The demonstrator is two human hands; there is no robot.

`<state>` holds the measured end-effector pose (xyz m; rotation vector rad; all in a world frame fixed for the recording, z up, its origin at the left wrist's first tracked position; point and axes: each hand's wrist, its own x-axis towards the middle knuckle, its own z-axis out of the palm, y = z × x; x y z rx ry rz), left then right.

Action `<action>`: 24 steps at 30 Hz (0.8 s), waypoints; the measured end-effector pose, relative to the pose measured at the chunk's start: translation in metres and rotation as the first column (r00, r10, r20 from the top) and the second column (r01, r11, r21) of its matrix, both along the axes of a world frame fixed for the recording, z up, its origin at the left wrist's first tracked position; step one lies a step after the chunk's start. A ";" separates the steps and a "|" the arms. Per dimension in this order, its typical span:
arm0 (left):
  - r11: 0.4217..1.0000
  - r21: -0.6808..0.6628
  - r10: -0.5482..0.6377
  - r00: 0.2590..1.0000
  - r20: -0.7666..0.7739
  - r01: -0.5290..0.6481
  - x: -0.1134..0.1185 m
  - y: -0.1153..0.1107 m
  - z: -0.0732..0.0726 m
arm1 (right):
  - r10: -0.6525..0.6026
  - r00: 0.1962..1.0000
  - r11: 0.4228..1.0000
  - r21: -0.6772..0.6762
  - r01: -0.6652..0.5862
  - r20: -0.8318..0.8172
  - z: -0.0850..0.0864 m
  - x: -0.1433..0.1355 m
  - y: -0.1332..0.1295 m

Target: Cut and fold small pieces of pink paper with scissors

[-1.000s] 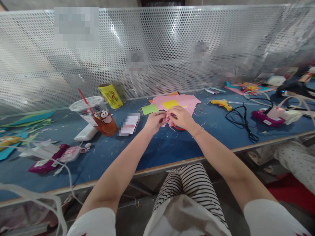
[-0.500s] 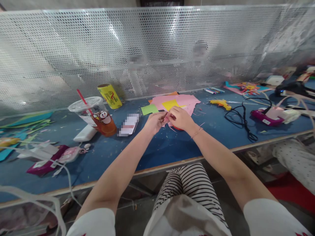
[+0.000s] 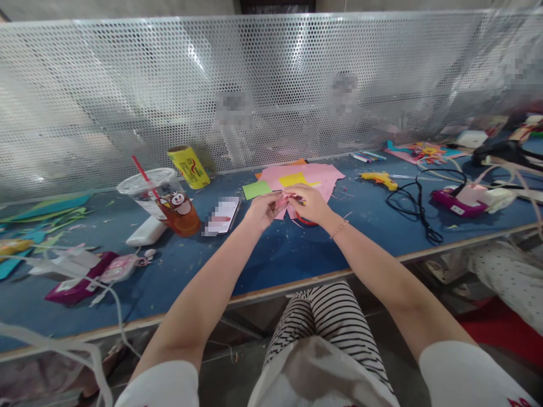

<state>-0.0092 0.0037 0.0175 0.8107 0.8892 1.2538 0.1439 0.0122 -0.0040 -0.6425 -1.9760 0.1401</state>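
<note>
My left hand (image 3: 263, 209) and my right hand (image 3: 309, 202) meet over the near edge of the pink paper sheets (image 3: 328, 174). Between their fingertips is a small piece of pink paper (image 3: 281, 202), pinched from both sides; its shape is partly covered by the fingers. A yellow paper piece (image 3: 292, 179) lies on the pink sheets just beyond my hands. To its left is a light green piece (image 3: 256, 190). Something red (image 3: 306, 221), mostly hidden, lies below my right hand.
On the blue table (image 3: 203, 265), a drink cup (image 3: 180, 212), yellow roll (image 3: 190, 168) and phone (image 3: 223, 215) stand or lie left. A yellow glue gun (image 3: 379, 180), black cable (image 3: 418, 212) and purple power strip (image 3: 458, 202) lie right. A perforated screen (image 3: 275, 113) runs behind.
My left hand has shifted slightly left and its fingers have changed position on the pink paper. More of the pink sheet's near edge shows between my hands.
</note>
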 end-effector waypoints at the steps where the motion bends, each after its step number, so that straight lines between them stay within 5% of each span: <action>1: 1.000 -0.010 0.008 1.000 0.012 -0.008 0.000 0.001 0.000 | 0.009 1.000 1.000 -0.011 -0.009 0.005 0.000 0.000 0.000; 10: 0.989 -0.149 0.005 0.998 0.059 0.003 -0.007 0.005 0.004 | 0.110 0.992 0.985 -0.136 -0.101 0.058 -0.003 0.004 0.004; 14: 0.988 -0.153 -0.020 1.000 0.016 0.022 -0.006 0.002 0.005 | 0.121 0.991 0.962 -0.240 -0.132 -0.060 -0.003 0.002 0.007; 21: 0.998 0.055 0.019 0.994 -0.106 -0.014 -0.001 -0.001 -0.002 | 0.082 0.896 0.734 -0.582 -0.351 -0.437 -0.012 -0.003 0.019; 24: 0.986 0.159 0.058 0.993 -0.105 -0.041 0.001 -0.002 -0.003 | 0.054 0.867 0.722 -0.580 -0.377 -0.496 -0.013 -0.003 0.020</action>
